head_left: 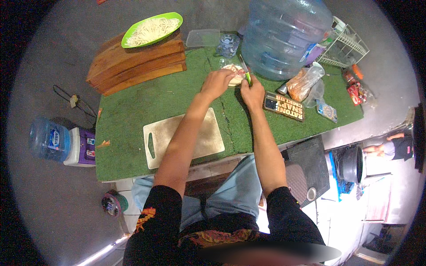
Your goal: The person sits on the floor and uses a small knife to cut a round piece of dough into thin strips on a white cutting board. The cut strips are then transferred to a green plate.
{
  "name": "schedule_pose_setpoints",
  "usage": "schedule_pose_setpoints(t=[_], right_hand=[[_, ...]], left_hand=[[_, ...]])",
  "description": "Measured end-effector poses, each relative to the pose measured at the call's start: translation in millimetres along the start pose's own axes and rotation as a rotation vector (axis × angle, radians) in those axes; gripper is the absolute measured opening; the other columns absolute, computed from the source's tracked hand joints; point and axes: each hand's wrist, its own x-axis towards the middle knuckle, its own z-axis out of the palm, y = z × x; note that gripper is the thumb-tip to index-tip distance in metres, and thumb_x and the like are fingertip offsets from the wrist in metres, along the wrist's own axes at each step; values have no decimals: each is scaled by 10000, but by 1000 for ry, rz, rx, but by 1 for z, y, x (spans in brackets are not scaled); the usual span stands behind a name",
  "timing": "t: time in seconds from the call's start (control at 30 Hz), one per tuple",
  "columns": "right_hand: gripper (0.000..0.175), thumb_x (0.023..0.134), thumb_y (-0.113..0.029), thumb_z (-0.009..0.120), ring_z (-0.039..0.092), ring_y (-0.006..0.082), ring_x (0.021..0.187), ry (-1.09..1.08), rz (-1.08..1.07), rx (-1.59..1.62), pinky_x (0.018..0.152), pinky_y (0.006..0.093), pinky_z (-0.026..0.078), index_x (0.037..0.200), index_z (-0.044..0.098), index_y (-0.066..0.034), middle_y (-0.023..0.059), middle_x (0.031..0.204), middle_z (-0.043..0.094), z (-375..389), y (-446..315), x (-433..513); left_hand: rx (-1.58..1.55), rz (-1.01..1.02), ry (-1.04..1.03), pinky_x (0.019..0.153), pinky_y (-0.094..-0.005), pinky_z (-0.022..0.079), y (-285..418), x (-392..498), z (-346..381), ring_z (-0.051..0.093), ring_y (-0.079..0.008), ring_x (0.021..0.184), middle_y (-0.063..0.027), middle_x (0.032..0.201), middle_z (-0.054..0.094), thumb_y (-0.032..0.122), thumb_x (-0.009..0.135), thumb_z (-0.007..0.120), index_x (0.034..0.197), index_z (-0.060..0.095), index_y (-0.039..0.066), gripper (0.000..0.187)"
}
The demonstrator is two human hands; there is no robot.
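My right hand grips a small knife by its light green handle, the blade pointing away from me. Close by, my left hand reaches with its fingers over a small pale round dish. Whitish and reddish pieces lie in the dish, too small to identify. Whether the left fingers pinch any of them is hidden. Under my left forearm lies a worn white cutting board with a handle slot. Both hands are above a table with a green turf-like cover.
A green tray of pale thin strips rests on a wooden block, back left. A large water jug and a glass mug stand behind my hands. Right are a phone, plastic bags and a wire rack.
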Motion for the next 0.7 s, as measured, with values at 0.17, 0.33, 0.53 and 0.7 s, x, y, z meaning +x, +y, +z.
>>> schedule_pose_setpoints(t=[0.17,0.33,0.53,0.7], right_hand=[[410,924,-368,541,708,453,824,99,-16,-184,780,533,558,1051,770,-51,252,892,726,-15,-10,-9],[404,816,-428,638,725,398,807,128,-20,-352,761,483,564,922,820,-84,205,862,745,-43,-16,-17],[406,763,-443,704,724,386,743,123,-104,-345,679,487,565,839,763,-49,219,816,733,-59,-20,-19],[402,741,-437,746,722,387,743,19,-102,-402,680,482,560,828,722,-44,211,816,734,-59,-19,-19]], left_hand=[[-61,-141,127,862,-512,538,2,-4,10,679,-456,1014,-235,1109,715,312,1051,538,1174,722,57,338],[-87,-227,188,832,-576,519,2,-9,19,669,-496,951,-273,1025,706,305,1050,506,1190,651,84,300],[-55,-257,102,809,-625,494,-5,5,4,661,-537,927,-305,965,700,296,1053,492,1266,499,115,279],[73,-293,50,818,-606,502,2,3,-2,661,-516,978,-273,1052,706,163,1014,523,1253,466,120,250]])
